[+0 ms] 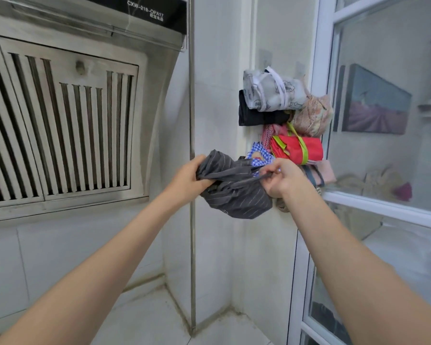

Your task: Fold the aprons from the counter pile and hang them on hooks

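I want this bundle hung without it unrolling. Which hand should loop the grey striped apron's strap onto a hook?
Probably the right hand: it already pinches the strap, nearest the wall's hanging bundles. The left hand grips the grey striped apron on the side away from them, supporting it.

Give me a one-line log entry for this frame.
left hand: grips grey striped apron | right hand: pinches its strap | hung bundles: several | stage: hanging

Both bare forearms reach forward and upward, converging ahead of the person. The left hand (188,179) is curled, its fingers closed round a bunch of grey striped fabric (237,192). The right hand (283,178), knuckles up, pinches a thin strap of the same fabric between thumb and fingertips.
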{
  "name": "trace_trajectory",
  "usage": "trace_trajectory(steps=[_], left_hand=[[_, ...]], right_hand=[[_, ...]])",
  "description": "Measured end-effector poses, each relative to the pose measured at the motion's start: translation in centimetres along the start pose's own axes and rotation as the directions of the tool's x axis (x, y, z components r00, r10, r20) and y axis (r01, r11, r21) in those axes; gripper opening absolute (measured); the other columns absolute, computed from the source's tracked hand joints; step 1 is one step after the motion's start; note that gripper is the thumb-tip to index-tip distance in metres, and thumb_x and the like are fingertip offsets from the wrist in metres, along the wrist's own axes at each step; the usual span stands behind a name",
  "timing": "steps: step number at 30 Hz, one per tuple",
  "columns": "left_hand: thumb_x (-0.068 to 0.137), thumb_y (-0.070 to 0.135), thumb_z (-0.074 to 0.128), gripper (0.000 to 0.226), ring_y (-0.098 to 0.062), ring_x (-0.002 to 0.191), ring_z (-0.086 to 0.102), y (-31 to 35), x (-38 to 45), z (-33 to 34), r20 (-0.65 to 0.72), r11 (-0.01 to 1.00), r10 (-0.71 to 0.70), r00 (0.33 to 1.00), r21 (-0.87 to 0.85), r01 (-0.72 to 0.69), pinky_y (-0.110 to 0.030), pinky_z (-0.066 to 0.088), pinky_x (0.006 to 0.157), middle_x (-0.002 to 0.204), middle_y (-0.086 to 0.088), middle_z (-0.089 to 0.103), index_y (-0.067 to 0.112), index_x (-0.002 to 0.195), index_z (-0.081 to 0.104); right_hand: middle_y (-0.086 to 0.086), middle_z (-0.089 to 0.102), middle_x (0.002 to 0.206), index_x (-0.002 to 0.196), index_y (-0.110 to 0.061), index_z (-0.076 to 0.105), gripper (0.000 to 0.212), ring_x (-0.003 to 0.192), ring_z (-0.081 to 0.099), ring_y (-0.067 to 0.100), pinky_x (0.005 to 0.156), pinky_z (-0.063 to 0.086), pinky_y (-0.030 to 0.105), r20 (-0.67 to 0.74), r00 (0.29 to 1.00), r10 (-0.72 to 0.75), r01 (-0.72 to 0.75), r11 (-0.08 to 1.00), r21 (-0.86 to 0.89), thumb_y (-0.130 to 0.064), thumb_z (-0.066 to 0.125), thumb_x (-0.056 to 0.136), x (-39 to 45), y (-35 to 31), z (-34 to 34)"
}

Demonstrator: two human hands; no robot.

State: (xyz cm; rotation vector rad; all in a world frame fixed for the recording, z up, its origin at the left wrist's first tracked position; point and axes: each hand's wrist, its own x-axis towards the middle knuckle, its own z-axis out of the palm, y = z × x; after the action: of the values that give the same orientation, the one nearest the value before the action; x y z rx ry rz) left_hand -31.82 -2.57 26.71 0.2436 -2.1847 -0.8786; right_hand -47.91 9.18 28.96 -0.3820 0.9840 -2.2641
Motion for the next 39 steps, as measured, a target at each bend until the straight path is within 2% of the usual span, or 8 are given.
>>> trace_trajectory(steps=[3,8,13,20,24,30,33,39], left_hand=[[0.09,0.007,0.058,0.027,-0.022,0.103,0.062,1.3,1.1,1.9,-0.003,0.994,0.014,1.0,-0.11,-0.014,-0.041,0.053,0.088,0.109,-0.005,0.065,0.017,0.115,0.056],[0.093,0.007,0.054,0.025,-0.005,0.086,0.064,5.5,4.7,4.6,-0.026,0.875,-0.027,0.999,-0.484,0.011,-0.017,0.056,0.07,0.097,0.012,0.064,0.027,0.107,0.053],[0.092,0.01,0.056,0.021,-0.017,0.096,0.063,10.0,10.3,8.7,-0.084,0.826,-0.049,0.995,-0.564,-0.007,-0.029,0.054,0.085,0.105,0.0,0.063,0.02,0.11,0.05],[0.093,0.031,0.051,0.034,-0.03,0.111,0.053,12.9,18.9,16.3,-0.171,0.996,0.084,0.982,0.013,-0.083,-0.038,0.044,0.093,0.119,-0.01,0.058,0.01,0.12,0.047],[0.093,0.021,0.054,0.042,-0.034,0.11,0.053,13.8,23.5,19.4,-0.304,0.97,0.18,0.936,0.214,-0.117,-0.04,0.042,0.09,0.12,-0.015,0.052,0.005,0.125,0.032],[0.092,-0.004,0.037,0.077,-0.033,0.107,0.045,14.9,31.6,20.3,-0.31,0.74,0.363,0.879,0.669,-0.07,-0.038,0.043,0.09,0.138,-0.021,0.021,0.032,0.15,0.001],[0.094,-0.002,0.031,0.068,-0.033,0.117,0.034,14.6,34.0,20.8,-0.303,0.621,0.326,0.896,0.783,0.039,-0.036,0.04,0.088,0.147,-0.023,0.011,0.032,0.149,0.01],[0.098,0.008,0.028,0.058,-0.037,0.131,0.022,12.8,36.1,21.1,-0.237,0.399,0.287,0.928,0.911,0.109,-0.039,0.034,0.1,0.151,-0.02,0.012,0.026,0.15,0.009]], right_hand=[[0.009,0.048,0.061,0.076,-0.009,0.036,0.025,0.034,0.045,0.009,0.033,0.032,0.015,0.127,0.969,-0.213,0.213,0.977,0.01,0.012,0.023,0.072,-1.4,-2.7,1.7],[0.023,0.063,0.086,0.093,-0.003,0.042,0.027,0.083,0.069,0.029,0.077,0.058,0.033,0.211,0.838,-0.503,0.537,0.829,-0.156,0.022,0.035,0.085,-1.1,-9.4,2.9],[0.02,0.067,0.083,0.086,-0.012,0.041,0.028,0.06,0.07,0.019,0.059,0.059,0.027,0.184,0.736,-0.651,0.657,0.623,-0.423,0.013,0.053,0.085,2.2,-16.1,2.2],[0.006,0.065,0.051,0.073,-0.004,0.057,0.015,0.042,0.063,0.009,0.042,0.05,0.017,0.215,0.677,-0.704,0.669,0.466,-0.579,0.002,0.067,0.083,9.3,-25.0,-1.1],[0.014,0.063,0.067,0.071,-0.003,0.062,0.014,0.043,0.06,0.01,0.046,0.052,0.016,0.284,0.676,-0.68,0.648,0.365,-0.669,-0.001,0.067,0.083,15.0,-28.8,-2.0],[0.016,0.068,0.068,0.07,0.001,0.071,0.018,0.071,0.066,0.026,0.08,0.056,0.038,0.381,0.577,-0.722,0.639,0.109,-0.761,-0.009,0.062,0.081,23.1,-32.3,1.4],[0.017,0.067,0.079,0.09,0.005,0.071,0.024,0.085,0.064,0.027,0.073,0.052,0.031,0.445,0.559,-0.699,0.578,-0.056,-0.814,-0.016,0.062,0.084,26.1,-32.7,2.9],[0.009,0.054,0.079,0.067,-0.009,0.047,0.029,0.078,0.051,0.026,0.063,0.036,0.027,0.465,0.623,-0.629,0.489,-0.151,-0.859,-0.025,0.061,0.086,29.5,-31.6,3.7]])
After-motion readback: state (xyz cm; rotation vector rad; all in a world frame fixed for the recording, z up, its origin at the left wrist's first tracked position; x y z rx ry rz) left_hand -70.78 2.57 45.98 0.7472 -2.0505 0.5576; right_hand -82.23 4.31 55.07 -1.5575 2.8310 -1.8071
